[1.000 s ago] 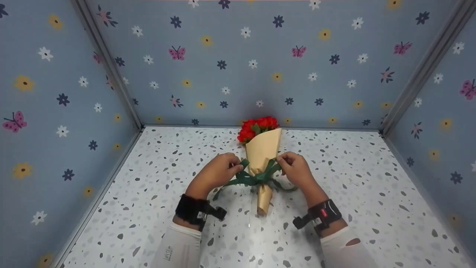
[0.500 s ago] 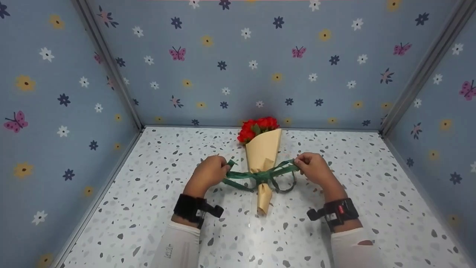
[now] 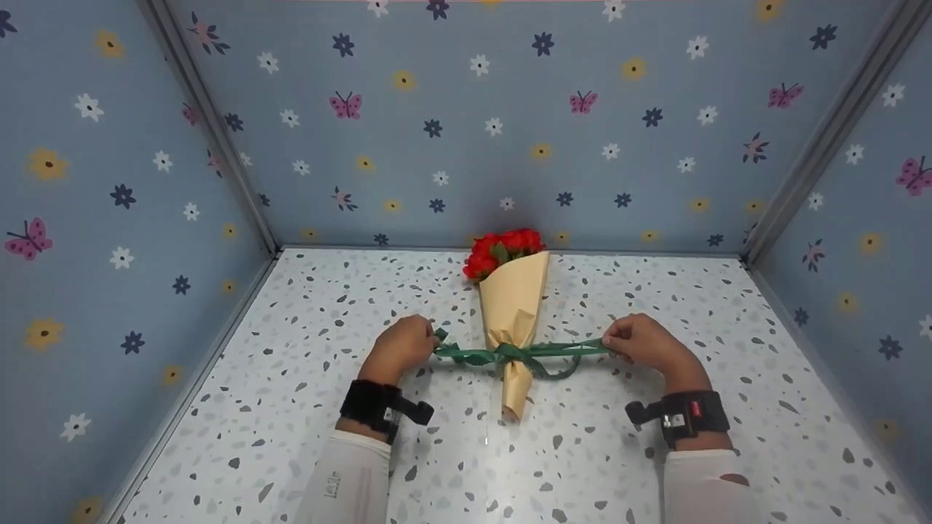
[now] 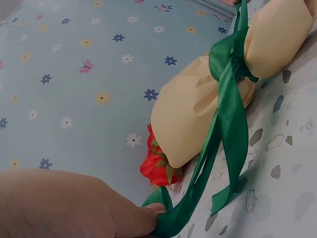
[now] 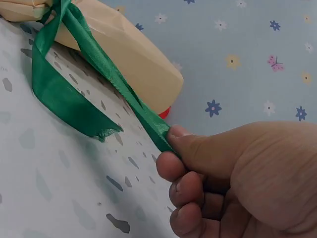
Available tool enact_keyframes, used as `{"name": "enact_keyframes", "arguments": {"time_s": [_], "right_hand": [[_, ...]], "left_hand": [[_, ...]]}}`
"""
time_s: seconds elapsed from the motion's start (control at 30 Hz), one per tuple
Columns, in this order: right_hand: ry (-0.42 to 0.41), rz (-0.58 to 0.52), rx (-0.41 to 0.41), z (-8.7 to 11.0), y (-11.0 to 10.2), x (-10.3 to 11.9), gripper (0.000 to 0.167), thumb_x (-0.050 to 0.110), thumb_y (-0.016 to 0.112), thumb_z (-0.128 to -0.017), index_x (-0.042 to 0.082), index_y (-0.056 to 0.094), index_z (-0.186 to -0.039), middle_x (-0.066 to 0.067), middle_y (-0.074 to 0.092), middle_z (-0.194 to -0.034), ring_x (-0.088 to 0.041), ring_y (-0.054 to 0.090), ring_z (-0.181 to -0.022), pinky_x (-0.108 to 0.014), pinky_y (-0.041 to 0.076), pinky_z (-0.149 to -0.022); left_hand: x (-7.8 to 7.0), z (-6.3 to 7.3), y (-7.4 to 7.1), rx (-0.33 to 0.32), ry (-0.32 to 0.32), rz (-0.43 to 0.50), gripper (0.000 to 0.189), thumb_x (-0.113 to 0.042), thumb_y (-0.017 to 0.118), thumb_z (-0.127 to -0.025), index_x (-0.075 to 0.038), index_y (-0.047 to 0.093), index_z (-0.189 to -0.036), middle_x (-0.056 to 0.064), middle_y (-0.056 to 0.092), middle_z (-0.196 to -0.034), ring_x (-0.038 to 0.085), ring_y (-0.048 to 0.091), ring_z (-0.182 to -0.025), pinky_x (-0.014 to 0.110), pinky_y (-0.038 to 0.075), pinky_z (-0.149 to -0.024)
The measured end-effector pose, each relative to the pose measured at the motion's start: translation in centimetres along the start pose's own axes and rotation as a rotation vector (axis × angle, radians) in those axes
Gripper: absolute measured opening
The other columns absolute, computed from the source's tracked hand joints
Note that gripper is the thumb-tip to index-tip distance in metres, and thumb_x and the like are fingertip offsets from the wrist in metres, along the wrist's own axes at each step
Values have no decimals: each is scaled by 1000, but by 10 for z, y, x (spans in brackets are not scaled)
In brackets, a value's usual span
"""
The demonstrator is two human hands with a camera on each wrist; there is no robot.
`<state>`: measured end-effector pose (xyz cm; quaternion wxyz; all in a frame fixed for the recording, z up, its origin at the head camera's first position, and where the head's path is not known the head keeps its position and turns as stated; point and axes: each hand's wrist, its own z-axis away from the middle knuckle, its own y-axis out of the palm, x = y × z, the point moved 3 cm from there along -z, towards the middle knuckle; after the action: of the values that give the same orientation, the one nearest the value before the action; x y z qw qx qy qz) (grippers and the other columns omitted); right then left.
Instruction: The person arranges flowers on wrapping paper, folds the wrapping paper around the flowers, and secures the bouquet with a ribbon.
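Note:
A bouquet of red flowers [image 3: 495, 255] in tan wrapping paper [image 3: 513, 295] lies on the table, blooms toward the back wall. Around its narrow waist a green ribbon [image 3: 513, 353] is knotted, its loops drawn out to both sides. My left hand [image 3: 400, 346] pinches the ribbon on the left; the left wrist view shows the thumb [image 4: 157, 207] pressed on a fold of it. On the right, my right hand [image 3: 648, 346] pinches the other side between thumb and forefinger, stretched nearly straight. In the right wrist view a loose ribbon end [image 5: 74, 106] with a frayed tip hangs beside the knot.
The speckled white table [image 3: 320, 291] is bordered by a blue flowered back wall [image 3: 466, 131] close behind the blooms. Side walls [image 3: 87, 291] stand at left and right. Both wrists wear black camera straps [image 3: 371, 407].
Both hands have moved apart, the right one farther, drawing the ribbon from slack loops into a nearly straight line across the bouquet. The knot looks tighter; the bouquet stays in place.

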<state>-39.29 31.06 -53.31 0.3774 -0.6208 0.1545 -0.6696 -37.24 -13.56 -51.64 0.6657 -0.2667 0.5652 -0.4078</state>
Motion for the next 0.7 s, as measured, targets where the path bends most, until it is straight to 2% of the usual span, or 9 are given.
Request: {"name": "enact_keyframes", "arguments": {"time_s": [0.27,0.53,0.7], "right_hand": [[7,29,59,6,-6,-13,17,17,73,-111,4,84,-107,-3,75,-82,-14,61,-72,-30,51,-67],[32,63,78,12,-7,-21,17,18,73,-111,6,84,-106,-1,75,-82,-14,59,-72,-31,49,-67],[26,74,67,14,-7,-22,17,18,73,-111,5,83,-104,-2,75,-83,-14,58,-72,-31,48,-67]], "left_hand": [[3,2,5,58,-52,-26,18,-24,69,-115,-9,78,-109,5,76,-99,25,70,-87,41,55,-80],[7,0,8,41,-36,-85,17,-21,71,-112,-11,82,-104,4,78,-94,24,70,-84,42,56,-83],[8,0,10,30,5,-155,18,-19,74,-109,-11,81,-95,2,76,-89,22,67,-79,47,59,-88]]}}
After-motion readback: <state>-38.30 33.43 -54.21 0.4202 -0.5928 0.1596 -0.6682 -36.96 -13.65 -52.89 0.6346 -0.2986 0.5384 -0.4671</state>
